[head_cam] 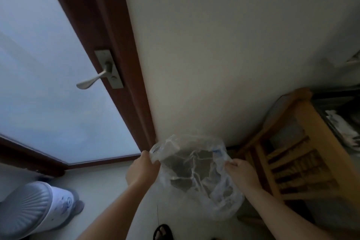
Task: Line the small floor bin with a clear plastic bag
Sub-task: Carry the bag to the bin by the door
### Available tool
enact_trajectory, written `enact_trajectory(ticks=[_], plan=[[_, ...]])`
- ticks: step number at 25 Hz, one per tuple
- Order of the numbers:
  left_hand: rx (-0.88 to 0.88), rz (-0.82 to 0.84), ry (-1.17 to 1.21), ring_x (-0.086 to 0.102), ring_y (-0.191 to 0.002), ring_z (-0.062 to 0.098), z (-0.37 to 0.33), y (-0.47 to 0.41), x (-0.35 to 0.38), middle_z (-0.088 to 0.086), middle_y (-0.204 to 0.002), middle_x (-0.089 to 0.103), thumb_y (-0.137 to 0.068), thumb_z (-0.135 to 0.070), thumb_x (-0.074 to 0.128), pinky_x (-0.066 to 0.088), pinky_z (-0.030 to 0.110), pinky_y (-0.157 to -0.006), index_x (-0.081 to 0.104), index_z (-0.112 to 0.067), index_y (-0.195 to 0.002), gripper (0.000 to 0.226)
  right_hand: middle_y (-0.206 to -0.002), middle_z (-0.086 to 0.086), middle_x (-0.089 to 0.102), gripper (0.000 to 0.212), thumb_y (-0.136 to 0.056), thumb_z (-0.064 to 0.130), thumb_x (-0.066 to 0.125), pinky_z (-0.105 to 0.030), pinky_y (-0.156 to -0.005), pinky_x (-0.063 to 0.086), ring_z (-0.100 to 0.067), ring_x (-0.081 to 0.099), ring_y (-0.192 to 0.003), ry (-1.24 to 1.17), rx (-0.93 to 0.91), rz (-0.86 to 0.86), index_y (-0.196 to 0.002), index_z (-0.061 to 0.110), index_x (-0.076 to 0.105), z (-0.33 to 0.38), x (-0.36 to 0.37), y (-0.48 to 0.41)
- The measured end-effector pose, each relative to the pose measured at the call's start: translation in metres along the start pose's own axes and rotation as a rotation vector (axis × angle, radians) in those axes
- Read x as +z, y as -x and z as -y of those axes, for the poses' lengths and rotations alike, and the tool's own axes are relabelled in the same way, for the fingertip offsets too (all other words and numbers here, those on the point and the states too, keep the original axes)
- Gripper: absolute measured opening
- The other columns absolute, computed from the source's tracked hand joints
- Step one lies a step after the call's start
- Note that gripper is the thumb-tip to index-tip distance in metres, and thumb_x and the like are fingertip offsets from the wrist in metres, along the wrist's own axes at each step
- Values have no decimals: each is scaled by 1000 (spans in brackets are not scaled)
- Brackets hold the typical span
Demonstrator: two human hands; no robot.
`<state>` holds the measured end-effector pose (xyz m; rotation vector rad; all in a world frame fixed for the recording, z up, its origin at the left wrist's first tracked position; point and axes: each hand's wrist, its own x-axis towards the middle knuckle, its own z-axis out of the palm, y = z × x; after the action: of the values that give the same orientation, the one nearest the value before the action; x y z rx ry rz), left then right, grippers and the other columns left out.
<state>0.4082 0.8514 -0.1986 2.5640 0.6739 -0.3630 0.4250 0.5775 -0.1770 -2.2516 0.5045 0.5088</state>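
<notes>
While both hands hold it up in front of the wall, the crumpled clear plastic bag [196, 173] hangs between them, its mouth partly pulled apart and its body sagging down toward the floor. The left hand [143, 169] has its fingers closed in a fist over the bag's left edge; the right hand [240, 170] pinches the right edge between curled fingers. The small floor bin cannot be made out; dark patches show through the film, but what they are is unclear.

The film looks thin and clingy, so the layers may stay stuck together and the mouth fail to open wide enough. A hard tug could tear the rim, and a one-sided grip might let it slip off once stretched over a bin.

The pale floor [109, 185] runs to a plain off-white wall [224, 54]. To the left stands a frosted glass door with a dark red-brown frame [124, 64] and a silver lever handle [93, 80]. At right sits a light wooden slatted rack [303, 152]. A dark sandal [162, 232] shows at the bottom edge.
</notes>
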Motion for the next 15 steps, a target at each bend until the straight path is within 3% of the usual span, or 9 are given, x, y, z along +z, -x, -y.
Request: enact_trajectory(ticks=[3,9,12,15], plan=[[-33,23,2,54,-61,16,6,-22,32,-5,-73,58,-84,-39,46,36,27,-51,48,-22,-99,22,-61,-8,48,33,-88,26,47,-30,-55,32,-19,44,-54,53,50,-11,-68,3,58,-19,19,-31],[-123,72,56,59,-64,17,31,-49,124,-2,-75,61,-85,-38,48,44,29,-54,50,-23,-93,17,-66,-7,61,28,-92,30,49,-24,-51,36,-17,53,-55,65,122,73,-78,13,66,-68,82,-89],[-169,109,95,59,-64,17,50,-55,182,-3,-76,60,-85,-40,48,44,29,-54,48,-24,-91,17,-63,1,55,23,-93,28,50,-21,-47,34,-10,50,-53,74,148,122,-85,13,65,-105,120,-121],[-217,96,96,56,-62,15,72,-73,228,-4,-74,58,-86,-40,46,39,28,-51,48,-24,-93,17,-68,-4,61,22,-92,27,50,-28,-58,43,-19,58,-62,102,127,145,-85,13,66,-136,158,-160]])
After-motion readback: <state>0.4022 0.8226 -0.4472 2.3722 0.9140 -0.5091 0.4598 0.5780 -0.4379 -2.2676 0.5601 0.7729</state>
